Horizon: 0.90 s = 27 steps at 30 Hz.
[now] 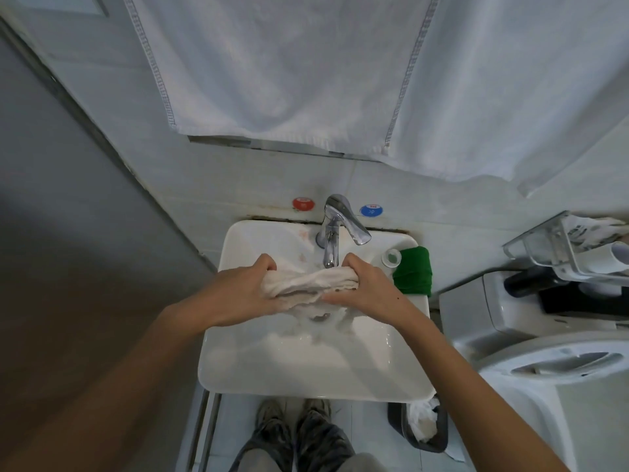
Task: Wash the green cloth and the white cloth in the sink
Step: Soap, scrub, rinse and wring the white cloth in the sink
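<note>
Head view only. Both hands are on the white cloth (308, 284), held bunched over the sink (306, 373) basin, just below the faucet (335, 229) spout. Your left hand (243, 287) clenches one end with fingers curled over the top; your right hand (360, 287) grips the other end the same way. The cloth sags between them and looks wet, with a loose tail hanging toward the drain. Can't tell if water is running.

Green cloth (412, 271) sits folded on the sink's right rear rim, beside a small cup (392, 257), nobody touching it. Looks not yet washed, or parked; can't say which.

Step in hand reads as scrubbing or wringing the white one. To do it well:
- keep the bundle low over the basin so drips stay inside
- work your fists against each other, then shift grip along the cloth so the middle and the tail get treated too
- keep your right elbow clear of the green cloth and the cup; a nudge could knock either off the rim
- wring fully before setting it down, away from the green one
</note>
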Tool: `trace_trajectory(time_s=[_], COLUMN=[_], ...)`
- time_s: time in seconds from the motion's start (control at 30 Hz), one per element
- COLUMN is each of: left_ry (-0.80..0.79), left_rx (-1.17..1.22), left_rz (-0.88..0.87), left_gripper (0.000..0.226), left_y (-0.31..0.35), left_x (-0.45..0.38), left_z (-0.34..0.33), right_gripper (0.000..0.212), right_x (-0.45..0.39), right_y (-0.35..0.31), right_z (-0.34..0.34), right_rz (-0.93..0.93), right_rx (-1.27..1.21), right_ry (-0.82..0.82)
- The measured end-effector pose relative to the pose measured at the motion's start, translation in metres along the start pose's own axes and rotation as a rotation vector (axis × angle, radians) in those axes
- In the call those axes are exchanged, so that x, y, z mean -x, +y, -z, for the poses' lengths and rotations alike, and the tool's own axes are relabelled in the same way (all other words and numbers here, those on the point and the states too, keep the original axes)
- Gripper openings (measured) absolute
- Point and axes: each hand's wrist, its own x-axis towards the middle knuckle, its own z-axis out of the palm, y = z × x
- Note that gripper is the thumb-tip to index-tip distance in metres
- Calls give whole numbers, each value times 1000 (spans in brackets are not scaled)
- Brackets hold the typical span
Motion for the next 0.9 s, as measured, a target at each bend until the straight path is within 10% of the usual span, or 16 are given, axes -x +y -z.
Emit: trace_trajectory(time_s=[0.43,0.73,0.9], left_ry=[209,160,256], left_rx=[29,544,442], left_rz=[31,37,27], left_gripper=[33,20,31], left_y=[-6,8,20], left_x=[-12,-17,-10], left_z=[-3,-10,-20], right_gripper=[23,25,33], right_x=[-3,-5,-7], right_y=[-15,-7,-7], right_z=[7,-8,-11], right_rz=[-260,-165,-29], right_rx=[-89,-265,-343], right_ry=[-37,35,165])
